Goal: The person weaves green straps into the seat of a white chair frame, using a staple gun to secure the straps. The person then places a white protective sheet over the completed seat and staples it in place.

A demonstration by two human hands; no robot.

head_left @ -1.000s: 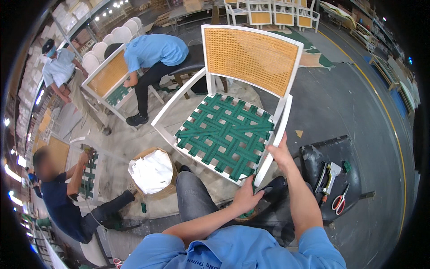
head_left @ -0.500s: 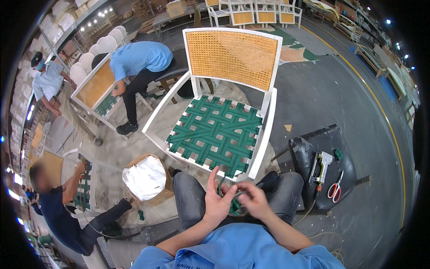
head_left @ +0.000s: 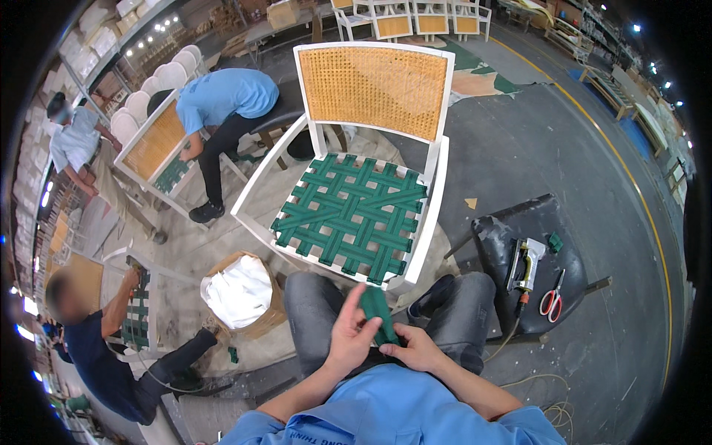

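Observation:
In front of my lap I hold a green webbing strap [head_left: 380, 314], spread flat between my hands. My left hand [head_left: 350, 335] grips its left edge, thumb against the strap and index finger pointing up along it. Lower down, the fingers of my right hand [head_left: 417, 348] pinch the strap near its bottom end. Just beyond stands a white wooden armchair [head_left: 435, 185] with a woven cane back [head_left: 377, 89]. Its seat [head_left: 348, 211] is a criss-cross of green webbing, with two strips running diagonally. The strap's upper end lies close to the front rail of the seat.
At my right, a black padded stool [head_left: 519, 219] carries a staple gun [head_left: 528, 265], red-handled scissors [head_left: 551, 304] and a green scrap [head_left: 555, 242]. A carton [head_left: 267, 320] with white material stands left of my knees. Co-workers [head_left: 230, 96] work at chairs on the left. A hose lies at lower right.
The webbing, bunched between my hands before, is now spread flat and upright. My right hand has moved lower and holds its bottom part. The whole view has shifted slightly.

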